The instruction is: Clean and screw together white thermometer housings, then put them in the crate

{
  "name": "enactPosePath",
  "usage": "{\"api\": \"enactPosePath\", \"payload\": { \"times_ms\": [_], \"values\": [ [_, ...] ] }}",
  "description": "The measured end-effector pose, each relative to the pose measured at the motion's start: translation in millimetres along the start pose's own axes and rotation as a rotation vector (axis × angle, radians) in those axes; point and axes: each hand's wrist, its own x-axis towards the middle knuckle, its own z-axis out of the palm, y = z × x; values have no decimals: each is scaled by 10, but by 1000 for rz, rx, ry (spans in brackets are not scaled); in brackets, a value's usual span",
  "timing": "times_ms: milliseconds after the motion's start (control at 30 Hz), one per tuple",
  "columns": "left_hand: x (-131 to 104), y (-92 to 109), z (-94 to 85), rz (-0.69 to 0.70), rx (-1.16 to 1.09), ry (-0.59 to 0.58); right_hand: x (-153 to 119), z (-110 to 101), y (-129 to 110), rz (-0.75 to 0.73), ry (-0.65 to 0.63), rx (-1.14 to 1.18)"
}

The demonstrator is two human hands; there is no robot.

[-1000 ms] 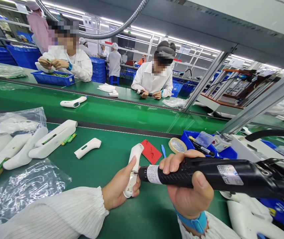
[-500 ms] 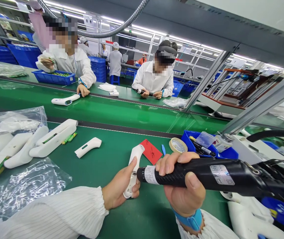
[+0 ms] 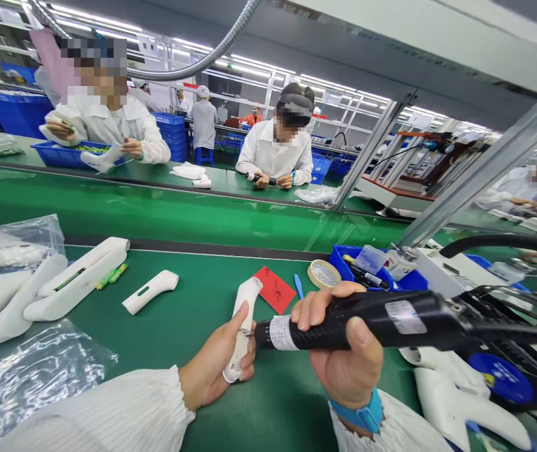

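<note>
My left hand [image 3: 218,358] is wrapped round a white curved plastic housing [image 3: 248,295], thumb on top and fingers at its right edge. My right hand [image 3: 343,348] grips a black electric screwdriver [image 3: 334,319] lying nearly level, its tip against the housing beside my left fingers. A blue band circles my right wrist. Just behind the housing lies a red card [image 3: 276,290]. To the left, a separate white shell with a slot [image 3: 150,292] rests on the green mat.
White housings [image 3: 80,276] and plastic bags [image 3: 37,370] lie left. A tape roll [image 3: 323,274], blue tray [image 3: 338,257] and more white parts [image 3: 466,402] are right. Two people work across the green belt [image 3: 178,223]; a metal post [image 3: 485,163] slants at right.
The view has shifted slightly, moving the bench items left. Both my hands keep their holds. Across the belt, the left person has lifted a white housing off the belt to above the blue tray.
</note>
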Motion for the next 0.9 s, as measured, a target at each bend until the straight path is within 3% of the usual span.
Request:
{"api": "enactPosePath", "payload": {
  "times_ms": [167,267,467,767,900],
  "values": [
    [-18,35,21,28,-11,43,431,-367,-253,-271,216,-228],
    [-20,29,17,25,29,14,713,-683,-218,-443,391,-421],
    [-15,10,1,31,88,1,943,-1096,92,-372,433,-528],
    [-53,29,39,19,96,22,992,-1231,320,-297,458,-527],
    [-54,31,48,12,103,24,996,-1240,316,-295,462,-525]
  ]
}}
